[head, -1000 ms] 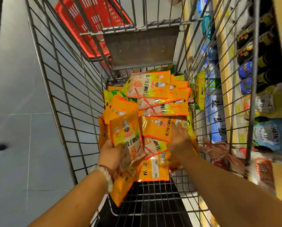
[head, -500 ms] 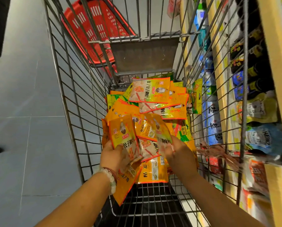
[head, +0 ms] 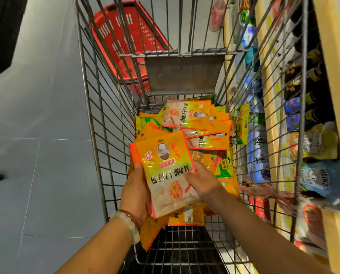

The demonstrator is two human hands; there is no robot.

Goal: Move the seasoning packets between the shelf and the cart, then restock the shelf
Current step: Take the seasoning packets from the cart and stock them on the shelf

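A stack of seasoning packets (head: 166, 175) is being held upright above the near end of the cart (head: 98, 119), its top packet now facing the camera squarely, where half a second ago it was smaller and tilted lower in the basket. The left hand (head: 134, 191) is gripping the stack's left edge, thumb on the front. The right hand (head: 201, 179), which was reaching into the pile earlier, is now pinching the stack's right edge. More loose packets (head: 196, 123) are lying heaped in the cart beyond the stack. A bead bracelet (head: 128, 224) is circling the left wrist. A red basket (head: 125, 38) is sitting on the floor beyond the cart's far left corner, and the shelf (head: 323, 135) of goods is standing along the cart's right side.
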